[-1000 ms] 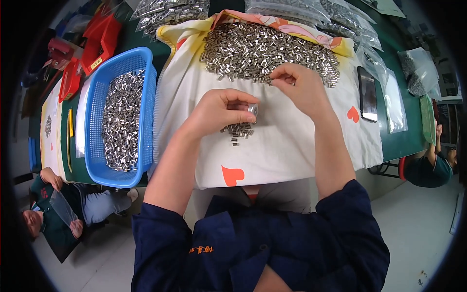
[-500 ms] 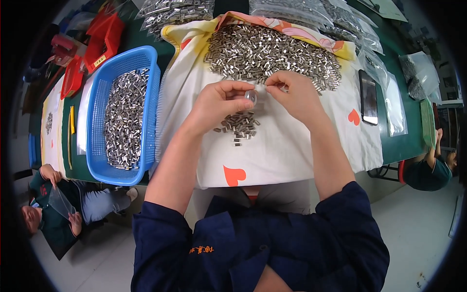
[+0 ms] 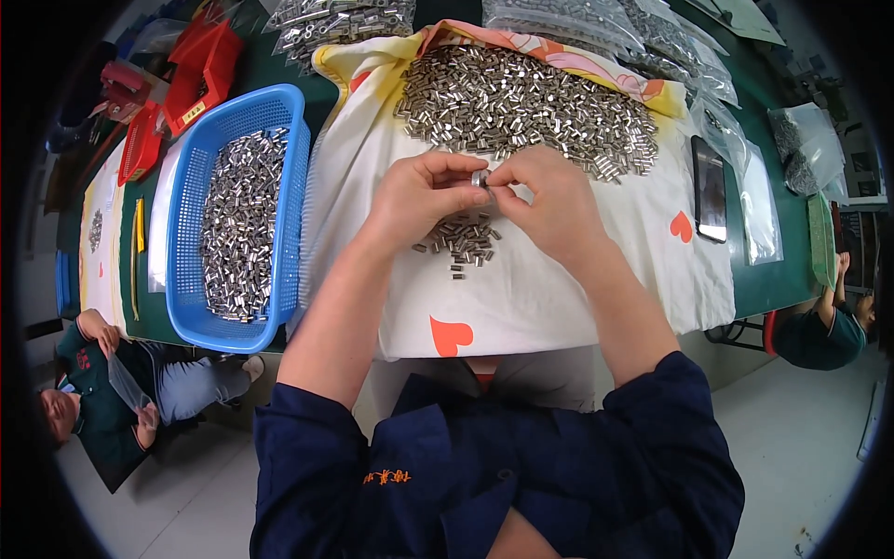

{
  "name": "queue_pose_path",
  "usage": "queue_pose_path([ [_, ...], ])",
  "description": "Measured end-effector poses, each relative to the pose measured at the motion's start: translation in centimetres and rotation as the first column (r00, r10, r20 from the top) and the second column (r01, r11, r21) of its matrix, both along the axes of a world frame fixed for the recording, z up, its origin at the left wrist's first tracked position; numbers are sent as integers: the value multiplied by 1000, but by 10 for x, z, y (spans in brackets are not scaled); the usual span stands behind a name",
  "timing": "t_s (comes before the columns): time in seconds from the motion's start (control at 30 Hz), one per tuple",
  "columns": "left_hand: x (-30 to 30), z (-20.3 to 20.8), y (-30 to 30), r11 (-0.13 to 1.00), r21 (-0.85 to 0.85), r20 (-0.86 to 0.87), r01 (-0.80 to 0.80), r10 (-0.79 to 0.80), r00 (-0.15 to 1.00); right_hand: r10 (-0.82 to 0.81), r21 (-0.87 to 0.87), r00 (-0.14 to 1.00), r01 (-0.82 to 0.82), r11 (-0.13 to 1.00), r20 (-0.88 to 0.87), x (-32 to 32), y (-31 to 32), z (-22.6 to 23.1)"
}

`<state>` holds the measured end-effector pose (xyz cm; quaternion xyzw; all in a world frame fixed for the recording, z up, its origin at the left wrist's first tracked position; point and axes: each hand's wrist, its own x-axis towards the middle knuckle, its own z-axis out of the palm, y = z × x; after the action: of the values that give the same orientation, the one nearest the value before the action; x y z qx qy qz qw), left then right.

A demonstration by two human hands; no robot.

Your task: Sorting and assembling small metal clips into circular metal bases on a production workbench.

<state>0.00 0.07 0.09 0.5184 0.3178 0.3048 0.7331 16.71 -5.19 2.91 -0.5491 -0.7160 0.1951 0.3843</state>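
Observation:
My left hand (image 3: 419, 194) pinches a small silvery metal ring (image 3: 479, 178) between thumb and fingers, over the white cloth (image 3: 549, 307). From the other side my right hand (image 3: 551, 197) has its thumb and fingertips closed right at the ring. Whatever lies between those fingertips is too small and covered to make out. Just below both hands is a little heap of short metal cylinders (image 3: 470, 244). Beyond them spreads a big pile of similar shiny cylinders (image 3: 521, 102).
On the left stands a blue plastic basket (image 3: 291, 214) of metal cylinders, with red bins (image 3: 209, 70) behind it. Bags of metal parts (image 3: 340, 28) line the back. A phone (image 3: 709, 191) and clear bags (image 3: 762, 210) lie right. A seated co-worker (image 3: 121, 391) is at far left.
My right hand has come down and left from beside the big pile, and its fingertips now meet the ring. My left hand keeps hold of the ring, now turned more edge-on.

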Motion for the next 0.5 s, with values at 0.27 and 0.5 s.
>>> queue_pose_path([
  [0.27,-1,-2,-1,998,37,-81,-47,50,995,-11,152,992,-8,988,125,-4,2,-7],
  [0.5,0,0,-1,999,22,-85,-36,38,996,-11,139,997,0,990,74,-4,1,-7],
])
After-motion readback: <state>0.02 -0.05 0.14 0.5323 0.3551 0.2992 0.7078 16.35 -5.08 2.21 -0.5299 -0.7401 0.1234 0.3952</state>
